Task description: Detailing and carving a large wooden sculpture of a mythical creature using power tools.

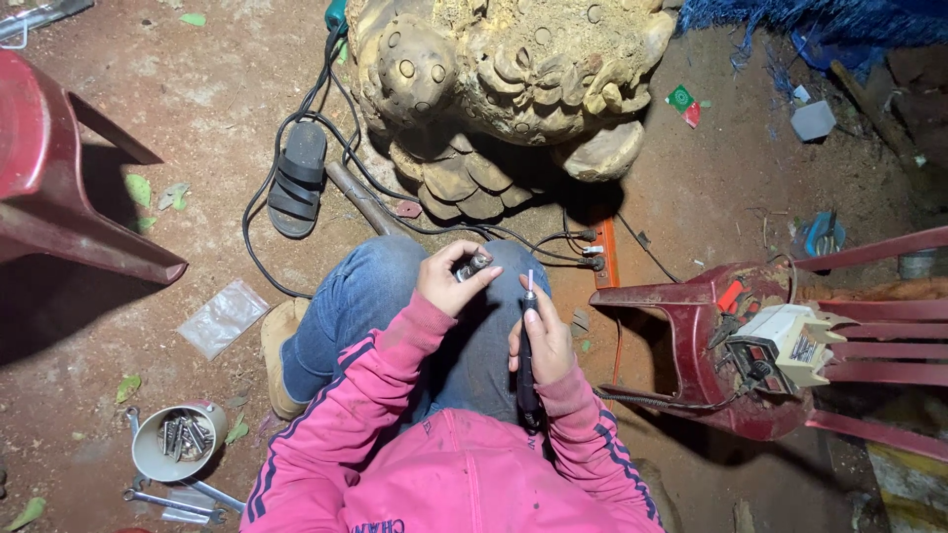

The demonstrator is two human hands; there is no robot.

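My left hand [450, 279] is closed around a small dark metal part [473, 265], held above my knees in blue jeans. A slim black rotary tool handpiece [527, 350] stands upright in my right hand [542, 341], its small pinkish tip [530, 280] pointing up. The two hands are close together but apart. My sleeves are pink with dark stripes. In front of my knees stands a large carved wooden statue [504, 84] with scales and round bosses.
Red plastic chairs stand at left [59, 212] and right [721, 345]; the right one carries a cream power unit [790, 341]. An orange power strip [604, 252] and black cables, a sandal [296, 178], a can of bits [178, 441], wrenches [173, 501] and a plastic bag [222, 316] lie on the dirt floor.
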